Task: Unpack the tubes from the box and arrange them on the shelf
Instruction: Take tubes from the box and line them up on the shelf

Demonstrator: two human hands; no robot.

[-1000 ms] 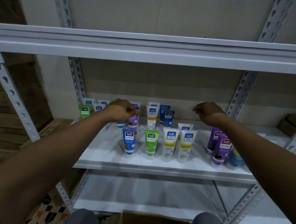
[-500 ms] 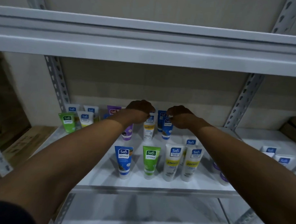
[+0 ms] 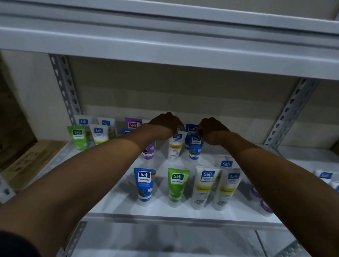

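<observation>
A white metal shelf (image 3: 158, 209) holds upright Safi tubes (image 3: 177, 184). At mid-shelf, the left hand (image 3: 166, 126) curls over the top of a white-and-yellow tube (image 3: 174, 148) while the right hand (image 3: 212, 132) pinches the top of a blue tube (image 3: 195, 149); others line the shelf's front.

Light: dim and bluish; shelf board (image 3: 162, 208) brightest.
Shadows: soft, beside the front tubes (image 3: 144, 185).
Blur: right-edge tubes (image 3: 324, 175) smeared.
Edges: upper beam (image 3: 167, 47) bowed.

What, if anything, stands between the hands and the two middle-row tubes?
Nothing visible: left hand sits atop the white-and-yellow tube, right hand atop the blue tube; front-row tubes stand below the forearms.
</observation>
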